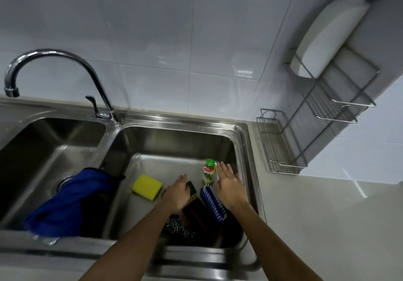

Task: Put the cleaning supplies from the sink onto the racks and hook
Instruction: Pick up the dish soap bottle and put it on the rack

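Reaching into the right basin of the sink [244, 141] with both hands, so here's what I'd watch for from the head camera, the only view there is. The stuff is crowded: a yellow sponge [146, 186] lies flat on the basin floor, a second sponge [192, 190] with a green top sits just right of it, a blue brush [212, 204] lies bristles-up beside that, and a small green-capped bottle [209, 171] stands upright near the back right corner. A blue cloth [72, 200] hangs over the divider between the 2 basins, and a dark scourer [178, 226] sits near the front wall. Biggest risk, I'd guess: the right hand [229, 186] is just beside the bottle, so a sideways nudge could tip it over. The left hand [177, 193] is curled down over the green sponge and looks like it's gripping it, though I can't see the fingertips well. The right hand is flat, palm down, fingers spread, holding nothing. Both forearms stretch straight in from the front edge. The 2 wire racks [327, 115] on the right wall sit well apart from the sink, and a white bottle [333, 32] is already up there.
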{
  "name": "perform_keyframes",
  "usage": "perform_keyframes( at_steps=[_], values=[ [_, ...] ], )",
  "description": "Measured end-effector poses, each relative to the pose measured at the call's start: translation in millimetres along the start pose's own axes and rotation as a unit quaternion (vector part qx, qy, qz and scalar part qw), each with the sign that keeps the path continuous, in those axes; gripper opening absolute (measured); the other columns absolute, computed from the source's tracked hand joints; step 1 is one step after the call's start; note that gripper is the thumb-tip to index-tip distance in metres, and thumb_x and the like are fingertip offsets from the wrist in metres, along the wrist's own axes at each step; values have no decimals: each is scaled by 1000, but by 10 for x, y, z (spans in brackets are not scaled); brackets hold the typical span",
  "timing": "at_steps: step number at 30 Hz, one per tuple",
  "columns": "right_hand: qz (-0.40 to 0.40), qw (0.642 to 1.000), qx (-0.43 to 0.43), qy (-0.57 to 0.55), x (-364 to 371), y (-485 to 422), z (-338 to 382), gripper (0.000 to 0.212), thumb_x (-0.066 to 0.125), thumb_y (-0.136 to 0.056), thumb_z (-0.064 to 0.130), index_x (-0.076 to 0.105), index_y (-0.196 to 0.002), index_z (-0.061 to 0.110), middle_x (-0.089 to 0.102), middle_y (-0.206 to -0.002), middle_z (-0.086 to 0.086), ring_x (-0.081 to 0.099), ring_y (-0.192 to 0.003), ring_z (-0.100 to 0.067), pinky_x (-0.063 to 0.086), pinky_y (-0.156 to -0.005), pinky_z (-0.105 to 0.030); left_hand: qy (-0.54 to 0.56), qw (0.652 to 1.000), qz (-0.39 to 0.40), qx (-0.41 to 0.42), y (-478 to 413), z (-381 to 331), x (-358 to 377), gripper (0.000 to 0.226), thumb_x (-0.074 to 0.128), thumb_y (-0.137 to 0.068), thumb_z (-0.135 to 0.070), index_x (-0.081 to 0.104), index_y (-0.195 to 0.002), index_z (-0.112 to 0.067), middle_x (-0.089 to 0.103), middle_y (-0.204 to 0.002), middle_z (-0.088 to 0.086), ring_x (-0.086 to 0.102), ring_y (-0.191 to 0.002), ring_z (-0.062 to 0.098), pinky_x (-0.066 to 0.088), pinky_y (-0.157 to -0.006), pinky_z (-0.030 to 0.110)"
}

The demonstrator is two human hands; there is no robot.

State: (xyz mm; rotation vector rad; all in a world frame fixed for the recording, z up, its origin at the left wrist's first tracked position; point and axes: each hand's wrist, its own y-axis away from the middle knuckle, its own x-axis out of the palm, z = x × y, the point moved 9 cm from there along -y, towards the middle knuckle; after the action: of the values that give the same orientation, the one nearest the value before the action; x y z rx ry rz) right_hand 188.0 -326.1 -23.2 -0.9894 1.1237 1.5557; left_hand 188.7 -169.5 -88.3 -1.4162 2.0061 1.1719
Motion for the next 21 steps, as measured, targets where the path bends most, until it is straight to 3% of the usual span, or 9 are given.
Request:
perform_keyframes(
  at_steps=[3, 6, 8, 13, 16, 21],
  values=[
    [22, 1000, -1, -19, 125, -30, -6, 63, 35, -99, 18, 4, -154, 16, 3, -164, 2, 5, -151, -16, 16, -122, -37, 19, 1000, -4, -9, -8, 29, 80, 54, 36, -99, -18, 22, -150, -7, 30, -155, 17, 34, -140, 35, 32, -112, 37],
    [35, 998, 13, -53, 187, -132, -39, 64, 38, -99, 17, 6, -154, 19, 3, -163, 5, 35, -142, -19, 40, -110, -38, 26, 1000, 5, -8, -85, 15, 158, 56, 37, -98, -18, 20, -151, -7, 23, -159, 14, 29, -143, 31, 29, -117, 36],
    [41, 997, 18, -67, 194, -251, -59, 65, 41, -98, 18, 9, -154, 19, 6, -163, 6, 51, -128, -23, 48, -101, -39, 16, 1000, 9, 4, -179, -25, 202, 57, 37, -98, -18, 19, -151, -7, 20, -160, 13, 26, -145, 29, 26, -119, 37],
    [41, 996, 19, -78, 228, -742, -123, 69, 54, -94, 17, 18, -152, 28, 10, -163, 1, 36, -141, -27, 41, -110, -44, -11, 1000, 22, 16, -564, -125, 351, 59, 35, -98, -20, 15, -152, -8, 16, -160, 14, 23, -147, 28, 23, -120, 43],
    [42, 996, -8, -75, 364, -980, -138, 54, 46, -98, 22, 29, -149, 28, 20, -161, -3, 28, -145, -27, 37, -113, -42, -5, 999, 35, 17, -787, -172, 499, 60, 36, -98, -22, 14, -152, -9, 17, -160, 13, 24, -146, 27, 23, -119, 44],
    [38, 996, -18, -72, 501, -1102, -193, 49, 50, -94, 12, 42, -140, 28, 45, -143, -8, 55, -118, -34, 51, -95, -43, 60, 997, 37, 27, -895, -264, 653, 56, 41, -93, -13, 24, -146, -16, 51, -138, 16, 54, -120, 34, 43, -101, 39]
  ],
)
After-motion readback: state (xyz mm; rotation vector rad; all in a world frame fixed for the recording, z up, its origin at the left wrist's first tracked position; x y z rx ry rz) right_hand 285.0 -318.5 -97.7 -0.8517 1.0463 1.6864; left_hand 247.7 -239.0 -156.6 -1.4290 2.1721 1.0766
